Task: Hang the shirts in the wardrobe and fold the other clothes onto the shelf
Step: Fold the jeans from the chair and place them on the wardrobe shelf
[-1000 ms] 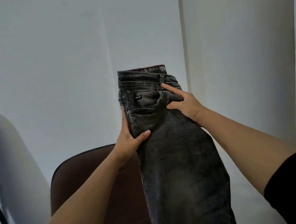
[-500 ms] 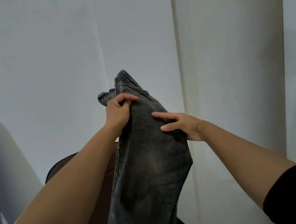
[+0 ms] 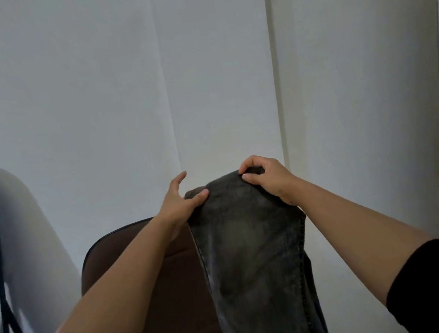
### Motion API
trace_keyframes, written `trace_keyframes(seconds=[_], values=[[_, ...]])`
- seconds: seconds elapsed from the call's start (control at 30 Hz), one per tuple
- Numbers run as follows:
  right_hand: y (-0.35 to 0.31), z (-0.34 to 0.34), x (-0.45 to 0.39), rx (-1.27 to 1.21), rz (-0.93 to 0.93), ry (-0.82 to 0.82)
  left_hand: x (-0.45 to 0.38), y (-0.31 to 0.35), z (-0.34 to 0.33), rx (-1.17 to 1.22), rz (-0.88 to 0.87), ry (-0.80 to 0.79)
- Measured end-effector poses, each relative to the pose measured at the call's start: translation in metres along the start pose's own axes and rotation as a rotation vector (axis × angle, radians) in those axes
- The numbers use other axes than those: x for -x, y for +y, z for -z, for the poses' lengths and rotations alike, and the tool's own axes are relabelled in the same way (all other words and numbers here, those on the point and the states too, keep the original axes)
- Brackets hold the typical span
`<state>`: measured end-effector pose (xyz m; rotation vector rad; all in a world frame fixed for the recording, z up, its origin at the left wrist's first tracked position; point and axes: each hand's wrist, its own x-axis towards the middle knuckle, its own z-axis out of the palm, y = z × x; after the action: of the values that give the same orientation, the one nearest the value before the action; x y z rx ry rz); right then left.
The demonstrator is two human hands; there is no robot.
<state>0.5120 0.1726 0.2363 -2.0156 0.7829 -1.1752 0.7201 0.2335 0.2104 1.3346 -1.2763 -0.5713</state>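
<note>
Jeans (image 3: 249, 250) folded over since a second before, waistband gone from view; fold pinched at 1 o'clock by right hand (image 3: 267, 177), thumbed at 11 by left hand (image 3: 180, 200), other fingers (image 3: 176, 182) spread. Folding judged underway.

We see a brown chair (image 3: 143, 277) low in the middle, close to the white wall. Its back has a round top with a dark edge. A line runs across the back. Only part of the chair shows; the rest is hidden or cut off at the bottom. The grey jeans (image 3: 255, 260) hang down in front of its right side. We cannot tell if they touch the chair.
</note>
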Motion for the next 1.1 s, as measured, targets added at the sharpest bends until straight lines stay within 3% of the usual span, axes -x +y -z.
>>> trace_keyframes(seconds=[0.23, 0.33, 0.53, 0.6, 0.7, 0.83, 1.0, 1.1], values=[[-0.005, 0.025, -0.007, 0.064, -0.166, -0.090, 0.001, 0.012, -0.011, 0.158, -0.106, 0.143], [-0.013, 0.037, -0.012, -0.045, -0.193, -0.099, -0.002, 0.012, -0.006, 0.126, -0.082, 0.187], [-0.011, 0.024, -0.018, -0.380, -0.084, 0.152, 0.014, -0.002, 0.007, 0.210, 0.018, -0.167], [-0.008, 0.024, -0.019, -0.459, -0.078, 0.064, 0.015, -0.005, 0.005, 0.126, -0.063, -0.048], [0.001, 0.022, -0.012, -0.283, -0.085, -0.114, 0.008, 0.000, -0.002, 0.101, -0.215, 0.182], [0.032, 0.017, 0.004, -0.311, -0.158, -0.164, -0.003, 0.010, -0.015, 0.116, -0.276, 0.350], [0.057, 0.008, 0.018, -0.444, -0.209, -0.269, -0.016, 0.021, -0.018, 0.091, -0.306, 0.413], [0.058, 0.002, 0.022, -0.330, -0.200, -0.264, -0.018, 0.025, -0.023, 0.121, -0.307, 0.404]])
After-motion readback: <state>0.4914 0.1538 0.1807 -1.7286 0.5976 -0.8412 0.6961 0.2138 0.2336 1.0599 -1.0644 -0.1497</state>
